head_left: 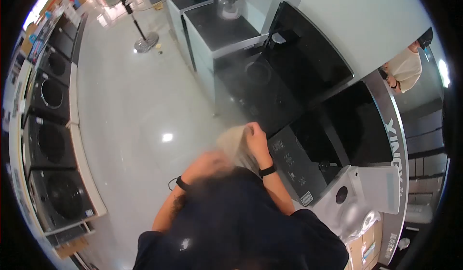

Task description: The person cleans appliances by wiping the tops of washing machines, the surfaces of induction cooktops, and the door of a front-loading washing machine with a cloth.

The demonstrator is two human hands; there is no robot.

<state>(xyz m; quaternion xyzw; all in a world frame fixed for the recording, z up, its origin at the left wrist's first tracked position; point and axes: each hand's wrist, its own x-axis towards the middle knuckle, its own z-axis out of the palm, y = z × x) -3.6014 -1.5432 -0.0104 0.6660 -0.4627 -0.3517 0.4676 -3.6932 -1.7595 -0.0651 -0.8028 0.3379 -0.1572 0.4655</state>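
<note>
A beige cloth hangs in front of my chest, creased and partly blurred. My right hand pinches its upper right edge, with a black band on the wrist. On the cloth's left side is my left hand, smeared by motion, so its fingers and what they hold cannot be made out. Just beyond my right hand lies a dark glossy cooktop surface with a round ring mark. A black box with white printing stands to the right of my right forearm.
Dark front-loading appliances line the left side. A standing fan is at the back. A counter holds a glass jar. Cardboard boxes sit lower right. A person shows at the right, possibly reflected.
</note>
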